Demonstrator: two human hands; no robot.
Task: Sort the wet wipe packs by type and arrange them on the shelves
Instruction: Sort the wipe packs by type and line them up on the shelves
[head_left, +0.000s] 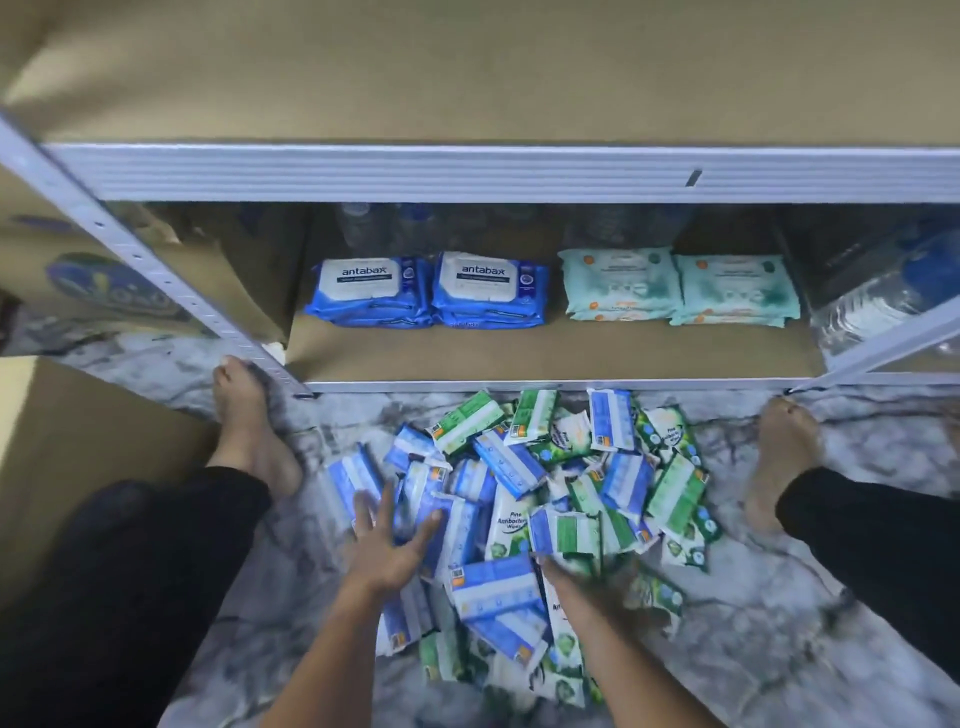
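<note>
- On the marbled floor (779, 649), the left hand (395, 545) reaches flat over the pile, fingers spread and released.
- The right hand (587, 584) dips into the packs (too blurred to tell its grip).
- The pile of packs (519, 467) is glossy blue-and-white and green-and-white pouches, jumbled.
- The brown shelf (519, 358) carries tidy blue stacks (431, 293) and teal stacks (675, 288).

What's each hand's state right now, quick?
Left hand: open, fingers spread over the blue packs, holding nothing.
Right hand: blurred, down on the pile; cannot tell.
</note>
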